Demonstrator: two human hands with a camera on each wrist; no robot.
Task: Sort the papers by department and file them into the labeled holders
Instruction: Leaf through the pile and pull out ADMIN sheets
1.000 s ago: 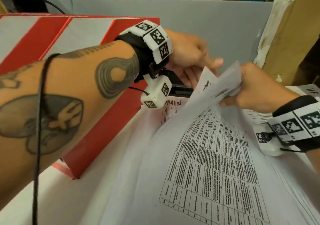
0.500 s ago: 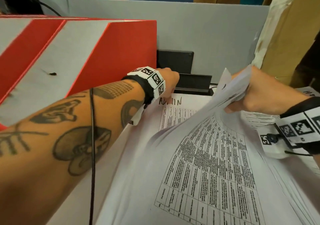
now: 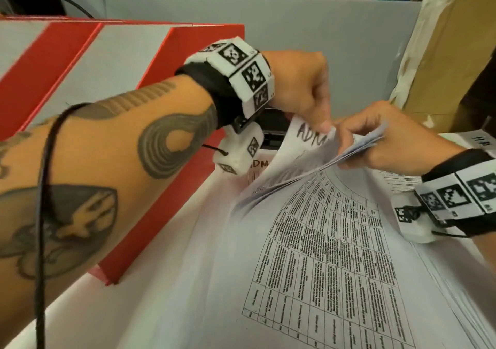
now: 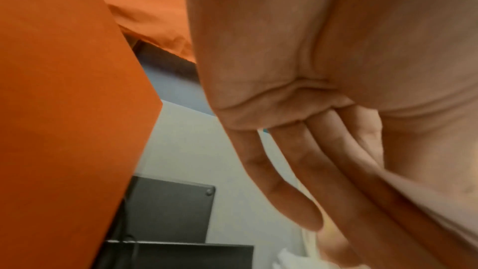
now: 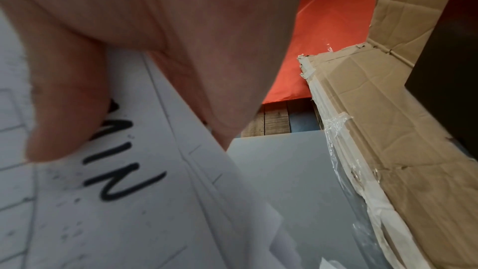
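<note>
While my right hand (image 3: 386, 139) pinches the far corner of a fanned sheaf of papers (image 3: 357, 146) lifted off the stack, my left hand (image 3: 300, 85) meets it from the other side, fingertips (image 3: 326, 126) curled on the top sheet marked "ADM" (image 3: 308, 136) in black marker. Below both grips, a printed table sheet (image 3: 330, 263) bows up from the desk (image 3: 166, 308), and another "ADM" page (image 3: 259, 165) lies flat beneath my left wrist. Just past my left grip stands a black holder (image 3: 271, 134), largely hidden by the raised pages and my wrist; its label cannot be read. A big red-and-white box (image 3: 128, 53) crowds the desk on the left-hand side, close against my forearm. To the right of my right grip, a taped cardboard carton (image 3: 453, 53) rises, and a strip of paper lettered in marker (image 3: 480, 140) peeks from behind that wrist. A grey partition (image 3: 322, 26) closes off the back of the desk, with wood and blue panels above it.
</note>
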